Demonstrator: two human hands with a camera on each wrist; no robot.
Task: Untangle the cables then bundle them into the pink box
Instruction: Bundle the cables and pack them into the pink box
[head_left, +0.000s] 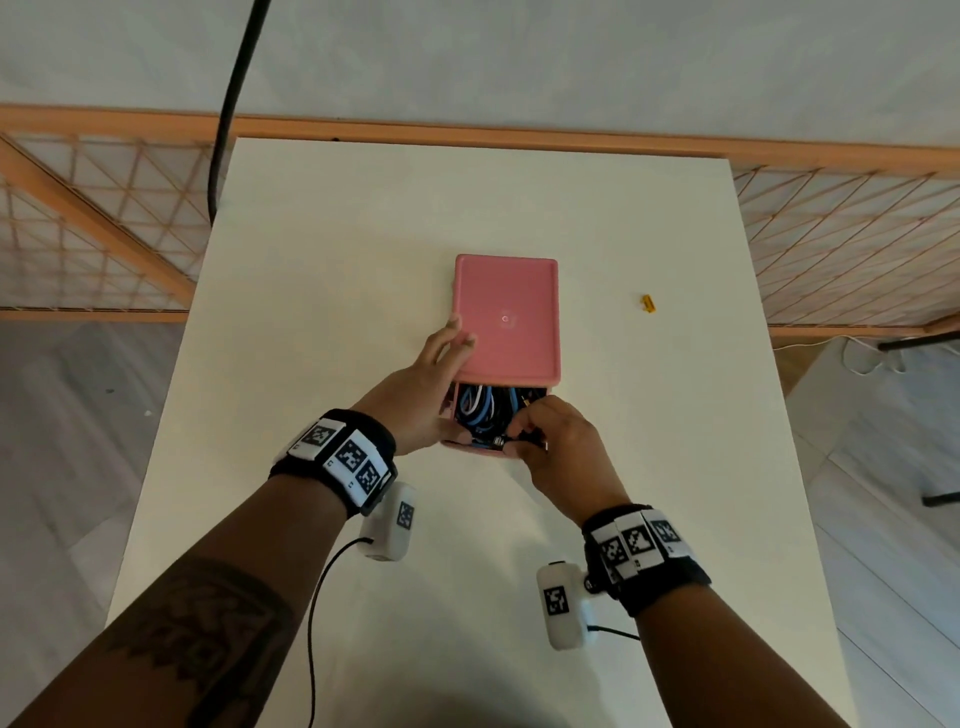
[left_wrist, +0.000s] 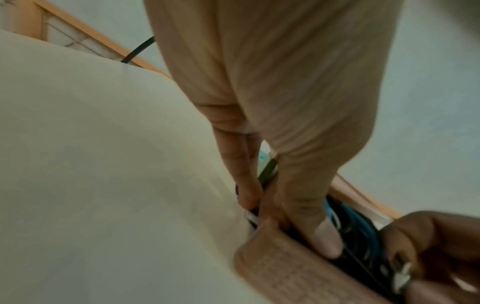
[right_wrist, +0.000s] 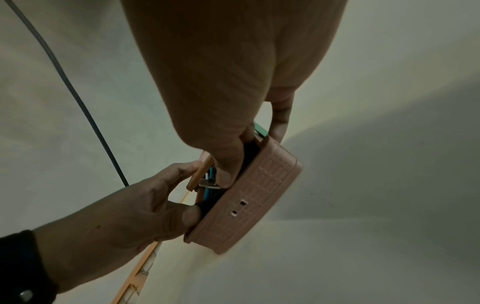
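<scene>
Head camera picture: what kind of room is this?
Probably a room at home, though I can't be sure: a plain white table stands on grey floorboards, beside a wooden lattice screen against a pale wall.

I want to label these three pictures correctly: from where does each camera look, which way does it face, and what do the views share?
Head: sits above, faces forward and down at the white table; shows both forearms, the left hand on the lid, the right hand at the pink box.
Left wrist: looks along the left palm toward the box's open end, with cables inside; the right hand enters lower right.
Right wrist: looks along the right palm at the box's ribbed wall; the left hand enters lower left.
Shared: all show the box and both hands.
</scene>
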